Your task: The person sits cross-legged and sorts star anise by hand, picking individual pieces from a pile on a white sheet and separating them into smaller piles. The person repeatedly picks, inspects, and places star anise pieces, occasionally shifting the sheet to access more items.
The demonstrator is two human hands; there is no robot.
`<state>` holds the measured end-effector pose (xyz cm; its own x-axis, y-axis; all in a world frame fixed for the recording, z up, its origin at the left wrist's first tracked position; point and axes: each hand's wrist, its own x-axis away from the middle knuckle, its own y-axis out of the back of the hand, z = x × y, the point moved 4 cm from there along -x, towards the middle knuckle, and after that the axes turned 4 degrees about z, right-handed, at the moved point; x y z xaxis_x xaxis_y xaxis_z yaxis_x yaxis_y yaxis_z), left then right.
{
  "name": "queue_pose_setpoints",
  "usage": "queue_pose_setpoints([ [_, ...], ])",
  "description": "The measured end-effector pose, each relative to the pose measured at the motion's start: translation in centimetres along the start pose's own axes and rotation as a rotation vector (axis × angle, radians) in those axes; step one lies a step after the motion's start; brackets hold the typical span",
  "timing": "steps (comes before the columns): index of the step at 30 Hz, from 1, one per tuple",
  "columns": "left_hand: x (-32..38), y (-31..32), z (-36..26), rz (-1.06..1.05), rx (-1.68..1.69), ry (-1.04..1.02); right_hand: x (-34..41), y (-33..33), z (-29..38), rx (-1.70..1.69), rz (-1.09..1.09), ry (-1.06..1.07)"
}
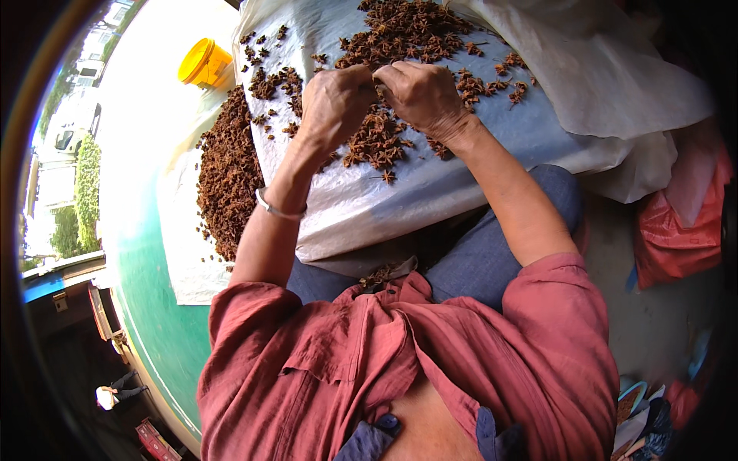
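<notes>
My left hand (339, 104) and my right hand (422, 98) meet fingertip to fingertip above a sheet-covered work surface. Both have curled, pinching fingers around something small and dark between them, probably a star anise pod, mostly hidden by the fingers. Under and just below the hands lies a loose heap of dried star anise (376, 138). A larger star anise pile (403, 29) spreads beyond them at the top. Smaller clusters (277, 82) are scattered left on the white plastic sheet (346, 219). More pods (518, 92) lie to the right.
A big heap of brown pieces (230, 178) lies on a lower sheet at the left, over a green floor (155, 242). A yellow bucket (204, 62) stands beyond it. A red plastic bag (680, 236) sits at the right. A person (115, 395) is far off at lower left.
</notes>
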<state>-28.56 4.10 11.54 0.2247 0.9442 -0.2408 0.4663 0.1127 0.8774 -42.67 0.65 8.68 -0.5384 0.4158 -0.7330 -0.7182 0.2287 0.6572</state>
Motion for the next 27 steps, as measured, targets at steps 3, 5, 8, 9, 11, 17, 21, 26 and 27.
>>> queue_pose_setpoints([
  [3,2.2,-0.5,0.4,-0.019,0.292,0.111,1.1,0.3,1.0,0.045,-0.010,0.103],
  [5,3.4,-0.6,1.5,0.069,0.593,0.302,1.4,0.3,1.8,-0.055,-0.022,0.162],
  [8,5.0,0.7,1.7,0.203,1.141,0.584,1.1,0.6,2.4,-0.218,-0.027,0.169],
  [9,5.2,1.0,0.4,0.299,1.154,0.471,0.7,1.0,2.0,-0.132,-0.082,0.112],
  [11,6.9,0.8,-2.4,0.428,1.012,0.423,-0.2,0.9,0.2,0.046,0.087,-0.014],
  [17,12.8,-4.8,-8.6,0.853,0.417,-0.173,1.0,-1.3,-3.3,0.181,0.393,-0.383],
  [21,11.5,-4.9,-1.2,0.516,0.693,0.504,3.3,-6.4,-0.7,-0.111,0.540,-0.376],
  [26,10.3,-2.4,2.6,0.099,0.531,0.615,4.3,-8.6,-0.9,-0.218,0.742,-0.472],
  [27,9.8,-2.1,2.9,0.029,0.417,0.635,4.0,-8.1,-1.0,-0.263,0.680,-0.475],
])
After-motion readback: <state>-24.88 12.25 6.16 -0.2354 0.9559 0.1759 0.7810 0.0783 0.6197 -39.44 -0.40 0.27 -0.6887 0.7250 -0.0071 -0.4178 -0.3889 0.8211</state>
